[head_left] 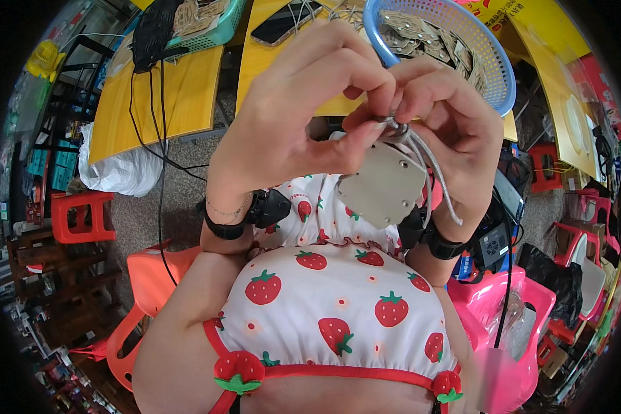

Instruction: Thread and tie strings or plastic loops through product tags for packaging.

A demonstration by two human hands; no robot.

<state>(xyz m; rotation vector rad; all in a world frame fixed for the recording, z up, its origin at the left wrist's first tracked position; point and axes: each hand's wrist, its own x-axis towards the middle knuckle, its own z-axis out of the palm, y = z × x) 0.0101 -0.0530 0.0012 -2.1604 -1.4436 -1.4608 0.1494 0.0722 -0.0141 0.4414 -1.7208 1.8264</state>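
Hands (290, 114) (462, 127) pinch grey cord (435, 160) — apparently knotted — by a beige plate (379, 185).

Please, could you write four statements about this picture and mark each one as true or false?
1. The left hand and the right hand both have their fingers on a grey cord. True.
2. The beige plate lies flat on the table. False: the beige plate is off the yellow table, just below the fingers.
3. The dark phone is to the left of the blue basket. True.
4. The blue basket is empty. False: it holds many flat brown pieces.
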